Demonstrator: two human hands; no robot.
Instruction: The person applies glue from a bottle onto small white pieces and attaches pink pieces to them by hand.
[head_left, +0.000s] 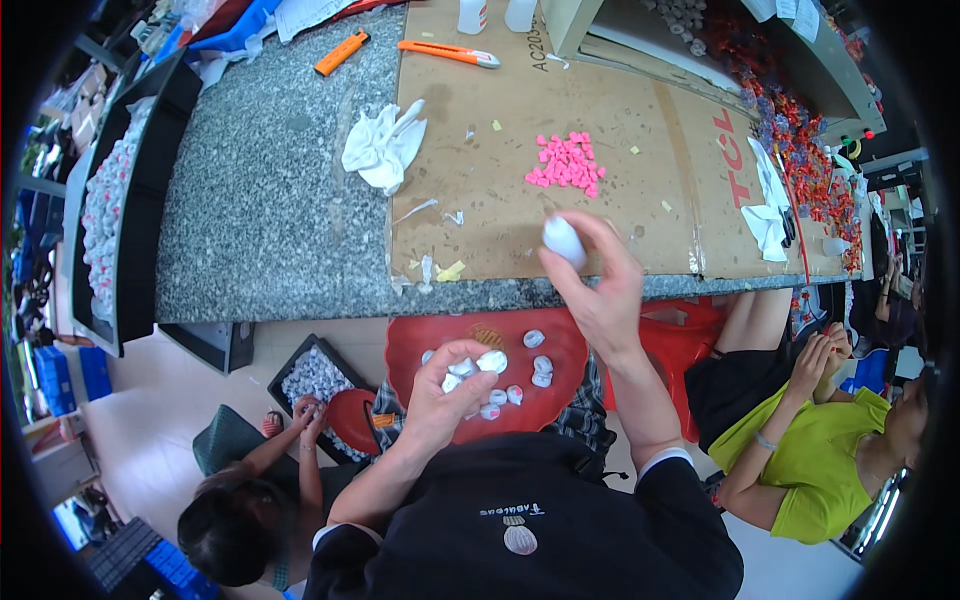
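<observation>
A: What lies around the hands, biggest first?

B: A speckled grey stone bench (270, 200) runs across the top, half covered by a flat sheet of brown cardboard (560, 110). Against the bench's left end stands a black rack (130, 200) packed with small pale pieces. Two other people sit low nearby, one in a yellow-green top (815, 460) on the right, one at lower left reaching into a black bin (315, 375).

A: And smaller things?

B: A crumpled white cloth (383, 148), a heap of small pink pieces (566, 162), and two orange utility knives (448, 52) on the bench.

A: What are the hands doing?

B: A red plastic tray (560, 340) sits on the person's lap below the bench edge, holding several small white caps (540, 368). The left hand (445, 390) is cupped over the tray, fingers curled around a cluster of those caps. The right hand (600, 285) is raised over the bench edge, pinching one smooth white cap (563, 240) between thumb and fingertips.
</observation>
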